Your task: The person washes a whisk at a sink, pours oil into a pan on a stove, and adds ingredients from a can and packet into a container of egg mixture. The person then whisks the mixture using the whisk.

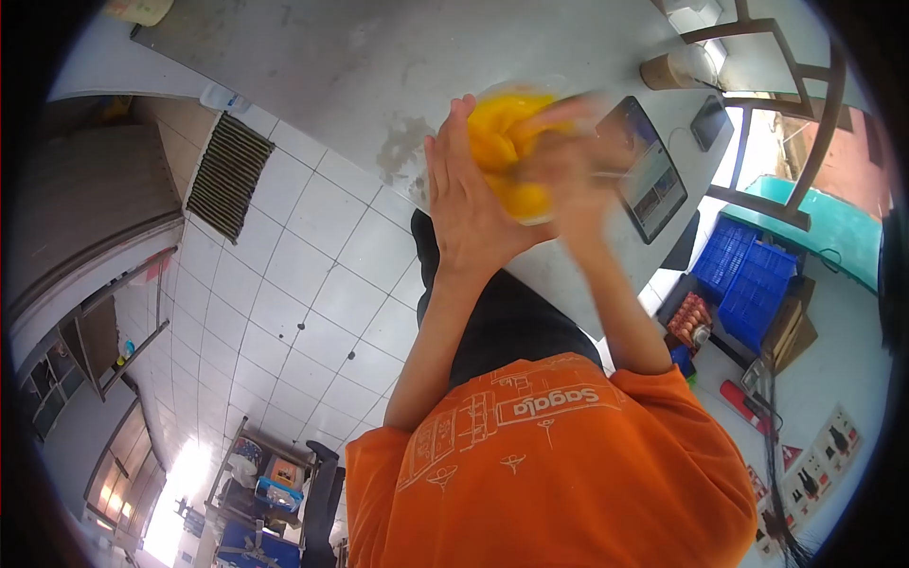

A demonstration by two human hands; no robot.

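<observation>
A bright yellow, folded or swirled mass (511, 133) lies in a shallow pale dish whose rim (540, 223) shows at the lower edge. I cannot make out whether the yellow stuff is food or cloth. My left hand (464, 204) cradles the dish from its left and near side, fingers long against it and thumb below. Over the right part of the yellow mass, my right hand (573, 180) is smeared by motion. A thin streak shows beside its fingers, perhaps a utensil, but its kind and the grip are unclear.
The grey table (312, 66) has a wet patch left of the dish. To the right lie a tablet (653, 180) with its screen lit, a phone (708, 123) and a cup (677, 69). Blue crates (748, 275) stand beyond the table's right side.
</observation>
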